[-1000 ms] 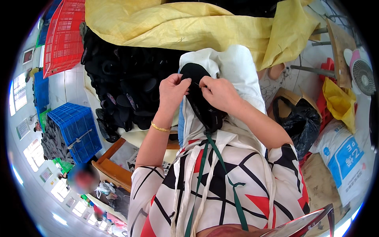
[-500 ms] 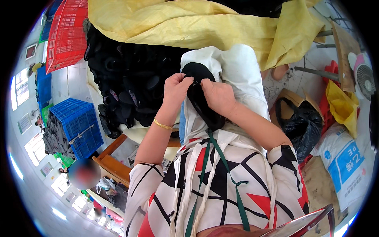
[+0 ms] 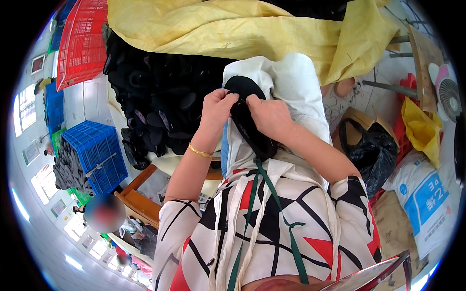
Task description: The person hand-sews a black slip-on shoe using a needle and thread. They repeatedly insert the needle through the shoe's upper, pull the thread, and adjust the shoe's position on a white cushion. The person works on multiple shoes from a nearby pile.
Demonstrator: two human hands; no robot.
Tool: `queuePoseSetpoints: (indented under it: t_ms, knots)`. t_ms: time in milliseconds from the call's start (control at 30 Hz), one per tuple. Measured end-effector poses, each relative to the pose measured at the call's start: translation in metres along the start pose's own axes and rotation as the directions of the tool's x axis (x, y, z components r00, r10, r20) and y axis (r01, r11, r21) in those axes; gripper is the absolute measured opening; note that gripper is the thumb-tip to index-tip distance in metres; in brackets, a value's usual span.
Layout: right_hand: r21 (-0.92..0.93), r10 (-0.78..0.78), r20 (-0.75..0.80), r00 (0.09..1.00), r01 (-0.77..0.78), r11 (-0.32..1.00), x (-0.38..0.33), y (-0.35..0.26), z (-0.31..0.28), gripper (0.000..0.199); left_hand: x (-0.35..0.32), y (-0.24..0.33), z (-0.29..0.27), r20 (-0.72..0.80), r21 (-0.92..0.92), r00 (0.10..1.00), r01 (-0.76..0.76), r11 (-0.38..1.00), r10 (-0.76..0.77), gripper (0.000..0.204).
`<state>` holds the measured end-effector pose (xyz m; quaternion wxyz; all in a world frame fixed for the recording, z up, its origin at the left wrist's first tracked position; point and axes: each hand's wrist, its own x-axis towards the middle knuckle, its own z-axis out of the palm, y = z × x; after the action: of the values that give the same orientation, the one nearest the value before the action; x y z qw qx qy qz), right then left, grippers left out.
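A black cloth shoe (image 3: 246, 130) lies lengthwise on the white cloth (image 3: 291, 82) over my lap, its rounded end pointing away from me. My left hand (image 3: 217, 105) pinches the edge of its opening from the left, fingertips pressed together. From the right, my right hand (image 3: 268, 115) pinches the same edge with thumb and bent forefinger. Only a small gap separates the two sets of fingertips. Whether a thread or other fine thing is between them is too small to make out.
Left of my lap is a heap of black shoes (image 3: 155, 104). Yellow sheeting (image 3: 233, 29) stretches across the far side. Blue (image 3: 97, 160) and red crates (image 3: 82, 43) stand at left. A cardboard box with a black plastic bag (image 3: 371, 150), a white sack (image 3: 422, 199) and a fan (image 3: 449, 94) are at right.
Both hands keep their pinch on the shoe's edge. My right hand and forearm have shifted very slightly; the shoe stays in place.
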<state>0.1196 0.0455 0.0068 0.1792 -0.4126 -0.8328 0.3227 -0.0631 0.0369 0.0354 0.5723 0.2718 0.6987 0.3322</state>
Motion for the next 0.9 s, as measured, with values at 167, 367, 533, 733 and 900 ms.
queuePoseSetpoints:
  t_ms: [167, 367, 533, 733, 900]
  knots:
    - [-0.089, -0.044, -0.151, 0.988, 0.03, 0.996, -0.004, -0.007, 0.014, 0.014, 0.0, 0.002, 0.001, 0.017, -0.006, 0.999, 0.031, 0.999, -0.031, 0.01]
    - [-0.006, 0.06, -0.164, 0.985, -0.062, 0.998, 0.0, -0.014, 0.017, 0.01, -0.003, 0.002, -0.001, 0.032, -0.102, 0.998, 0.058, 0.993, -0.055, 0.01]
    - [0.53, 0.31, 0.125, 0.943, -0.327, 0.782, 0.021, -0.017, -0.015, 0.015, -0.006, -0.001, -0.003, 0.094, -0.162, 0.995, 0.026, 0.986, -0.011, 0.01]
    - [0.346, 0.133, -0.12, 0.984, -0.085, 0.934, 0.033, -0.004, -0.022, 0.011, -0.005, -0.005, -0.003, 0.102, -0.126, 0.994, -0.029, 0.992, 0.042, 0.012]
    - [0.616, 0.186, -0.067, 0.98, -0.106, 0.78, 0.046, 0.015, 0.001, 0.018, -0.003, -0.008, -0.001, 0.081, -0.099, 0.996, -0.035, 0.995, 0.043, 0.012]
